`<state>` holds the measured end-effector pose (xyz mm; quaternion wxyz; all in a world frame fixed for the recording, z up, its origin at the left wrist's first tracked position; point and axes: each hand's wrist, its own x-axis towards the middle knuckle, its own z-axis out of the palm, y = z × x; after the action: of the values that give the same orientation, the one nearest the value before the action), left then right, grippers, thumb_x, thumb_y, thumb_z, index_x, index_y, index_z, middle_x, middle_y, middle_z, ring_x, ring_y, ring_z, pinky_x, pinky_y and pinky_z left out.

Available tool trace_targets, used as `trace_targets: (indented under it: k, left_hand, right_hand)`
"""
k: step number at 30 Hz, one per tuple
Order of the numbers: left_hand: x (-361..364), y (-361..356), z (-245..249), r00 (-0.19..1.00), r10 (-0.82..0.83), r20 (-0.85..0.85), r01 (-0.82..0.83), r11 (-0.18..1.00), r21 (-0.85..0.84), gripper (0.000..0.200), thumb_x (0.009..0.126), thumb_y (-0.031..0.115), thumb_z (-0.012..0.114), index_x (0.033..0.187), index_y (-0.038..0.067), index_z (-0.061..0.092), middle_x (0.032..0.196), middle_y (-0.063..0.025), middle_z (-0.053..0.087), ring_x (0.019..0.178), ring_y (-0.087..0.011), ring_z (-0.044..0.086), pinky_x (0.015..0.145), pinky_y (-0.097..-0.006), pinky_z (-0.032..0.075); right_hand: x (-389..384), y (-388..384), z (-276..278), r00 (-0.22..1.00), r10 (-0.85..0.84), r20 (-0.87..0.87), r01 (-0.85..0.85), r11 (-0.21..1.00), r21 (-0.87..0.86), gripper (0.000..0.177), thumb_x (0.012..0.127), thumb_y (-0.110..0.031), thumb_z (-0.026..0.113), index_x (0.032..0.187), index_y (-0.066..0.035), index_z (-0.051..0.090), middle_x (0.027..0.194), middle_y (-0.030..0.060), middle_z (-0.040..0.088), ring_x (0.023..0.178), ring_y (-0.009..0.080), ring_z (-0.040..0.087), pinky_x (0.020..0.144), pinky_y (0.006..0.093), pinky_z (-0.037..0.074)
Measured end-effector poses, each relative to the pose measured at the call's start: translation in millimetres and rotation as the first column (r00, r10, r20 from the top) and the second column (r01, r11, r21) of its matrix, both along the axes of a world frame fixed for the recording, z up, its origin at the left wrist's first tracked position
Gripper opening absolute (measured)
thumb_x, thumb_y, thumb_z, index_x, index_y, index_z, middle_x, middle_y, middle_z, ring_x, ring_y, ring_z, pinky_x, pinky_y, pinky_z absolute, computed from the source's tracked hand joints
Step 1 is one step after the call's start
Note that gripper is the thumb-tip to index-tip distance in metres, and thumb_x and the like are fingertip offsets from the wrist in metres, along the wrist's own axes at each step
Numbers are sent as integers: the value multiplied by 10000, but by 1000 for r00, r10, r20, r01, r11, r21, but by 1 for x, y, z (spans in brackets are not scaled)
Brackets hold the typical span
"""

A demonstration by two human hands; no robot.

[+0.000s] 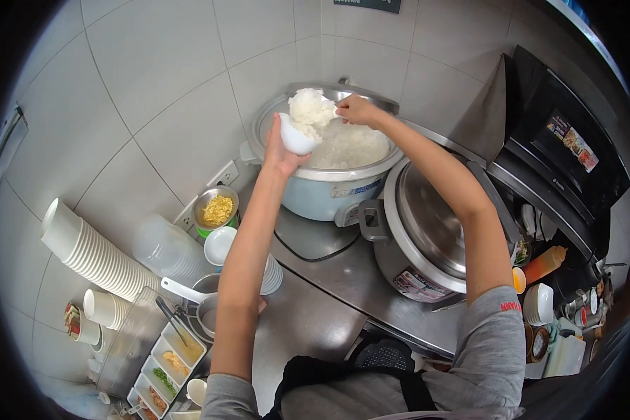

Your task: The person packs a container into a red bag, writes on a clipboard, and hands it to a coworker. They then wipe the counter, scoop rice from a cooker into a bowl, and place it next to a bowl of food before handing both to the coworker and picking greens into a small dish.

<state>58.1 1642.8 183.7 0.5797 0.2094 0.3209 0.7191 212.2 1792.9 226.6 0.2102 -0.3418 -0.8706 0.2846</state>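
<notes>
My left hand (281, 152) holds a small white bowl (299, 140) tilted over the near left rim of a light blue rice cooker (315, 190). Some rice sits in the bowl. In my right hand (353, 110) is the handle end of a scoop, which is mostly hidden under a heap of white rice (310, 106) just above the bowl. More cooked rice (350, 145) lies inside the open cooker below both hands.
To the right stands a second cooker (427, 217) with its steel lid on. Stacked paper cups (98, 252), a bowl of yellow food (215, 208), stacked white bowls (270, 274) and a tray of toppings (162, 374) are on the left. A black appliance (560, 154) is at right.
</notes>
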Motion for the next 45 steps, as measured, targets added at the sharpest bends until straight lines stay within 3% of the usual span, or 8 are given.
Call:
trace_targets:
  k: [6,10,16,23,34,40,43,45]
  left_hand:
    - [1,23,8,996,26,84,-27,1000,11,687,794,657,428,1308,206,353,1339,-84,389,1220,-313,359,971,-577,177]
    - [4,9,12,996,-3,87,3,1000,-1,671,808,643,415,1310,201,352,1344,-89,382,1231,-316,344,982,-592,151]
    - [5,5,6,990,12,142,-17,999,33,661,820,617,408,1313,180,349,1350,-107,368,1236,-332,330,983,-589,159]
    - [2,-1,-1,987,53,149,-70,991,115,682,795,608,445,1307,165,356,1331,-130,378,1227,-348,346,960,-579,233]
    - [0,0,5,999,8,49,-12,998,65,775,741,643,506,1305,136,346,1297,-126,419,1203,-325,388,977,-568,230]
    - [-4,7,-2,983,21,181,-23,1000,9,769,766,644,462,1326,135,321,1332,-135,376,1228,-342,348,995,-572,203]
    - [-3,17,-2,954,14,301,-25,999,30,723,809,619,422,1332,131,313,1350,-144,349,1234,-354,338,981,-585,234]
    - [1,17,-4,954,13,301,-25,999,36,711,821,615,401,1330,126,313,1347,-147,348,1230,-356,343,975,-585,265]
  right_hand:
    - [4,-62,-31,975,103,-196,56,743,667,393,723,84,461,1053,-64,615,802,165,548,776,346,531,773,419,451]
    - [13,-46,-15,993,120,1,-96,787,609,573,697,130,446,1207,-117,534,941,154,489,887,308,467,751,376,429]
    - [12,-70,-8,987,144,-67,-26,561,828,509,729,103,472,1179,-115,565,823,127,500,809,273,462,730,364,408]
    - [8,-53,21,975,204,-85,-131,843,522,468,704,92,488,1107,-110,610,880,162,534,838,327,498,779,404,424]
    - [5,-61,6,962,256,-96,-152,792,591,402,736,75,472,1077,-78,619,869,211,567,830,358,547,767,409,442]
    - [11,-57,11,986,-152,-75,161,979,129,376,743,28,482,1088,-62,602,891,250,600,831,362,585,764,397,451]
    - [2,-70,-11,1000,5,-8,-1,908,420,363,746,-3,485,1088,-50,598,926,261,597,892,370,586,783,394,451]
    - [3,-70,-3,998,50,-43,-31,931,364,373,740,7,486,1098,-32,584,951,261,588,927,384,572,798,400,451]
